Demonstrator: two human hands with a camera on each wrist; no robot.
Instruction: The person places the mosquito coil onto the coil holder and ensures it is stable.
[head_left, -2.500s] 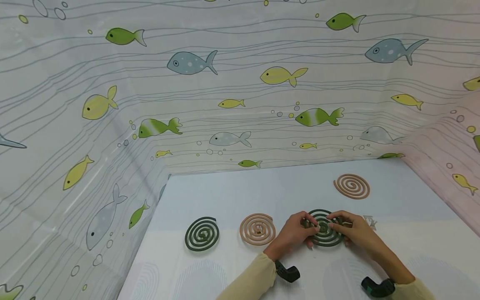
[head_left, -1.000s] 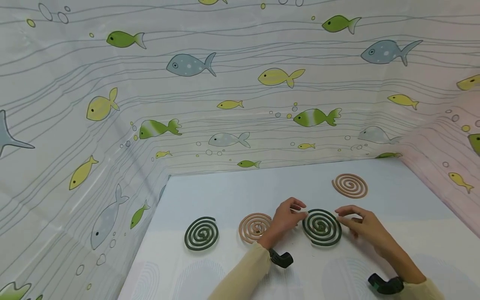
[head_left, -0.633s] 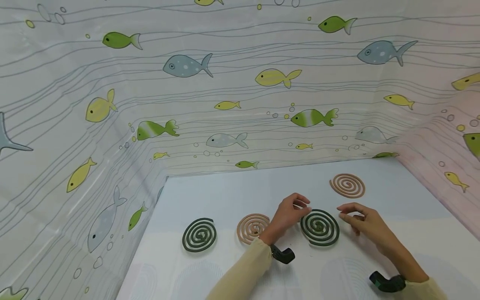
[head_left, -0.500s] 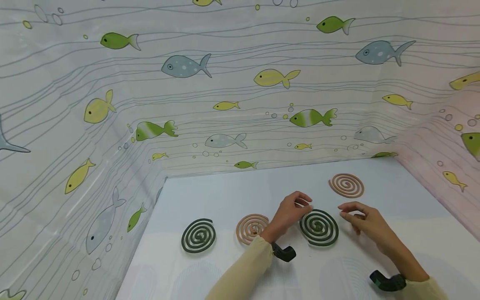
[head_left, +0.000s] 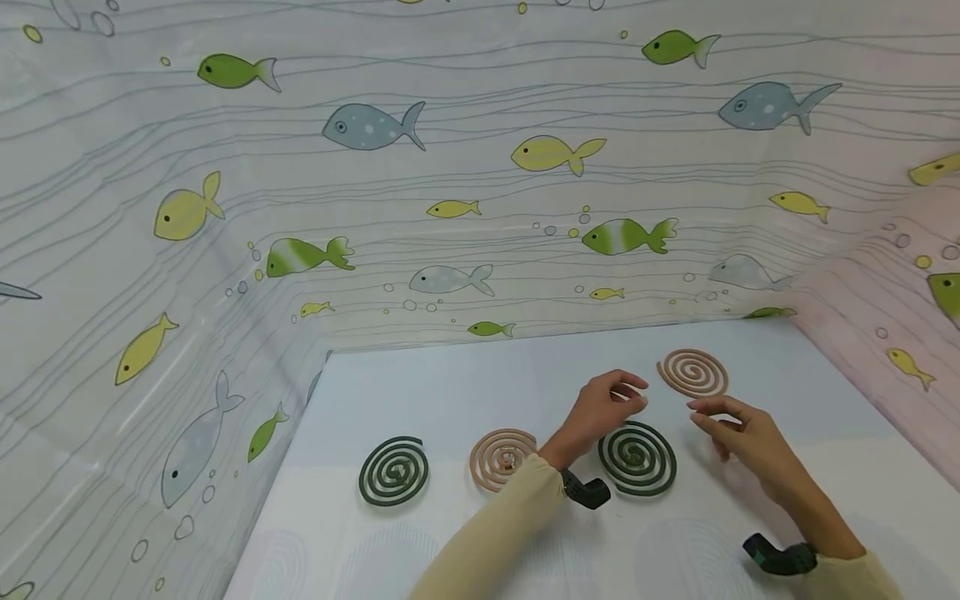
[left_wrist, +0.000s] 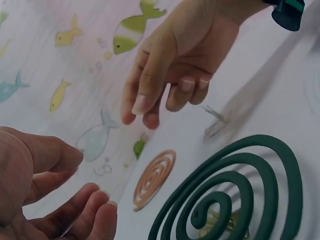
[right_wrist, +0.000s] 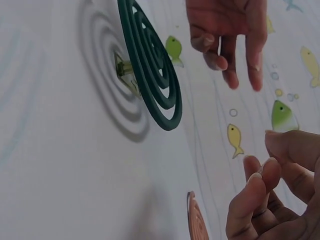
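Note:
A dark green mosquito coil sits raised on a small metal stand, seen beneath it in the right wrist view. My left hand hovers beyond the coil's upper left edge, fingers loosely bent and holding nothing. Over to the right, my right hand hangs above the table, thumb and fingers apart with nothing between them. Just ahead of both hands lies a brown mosquito coil. Another metal stand is on the table near the right hand in the left wrist view; the head view hides it.
A second green coil stands at the left. Beside it is a brown coil with metal at its centre, partly covered by my left forearm. Fish-printed sheeting rises behind the white table and along its sides.
Both hands were at the middle of the right green coil. They have let go of it, drawn apart, and moved forward towards the brown coil at the back. The coil stays on its stand.

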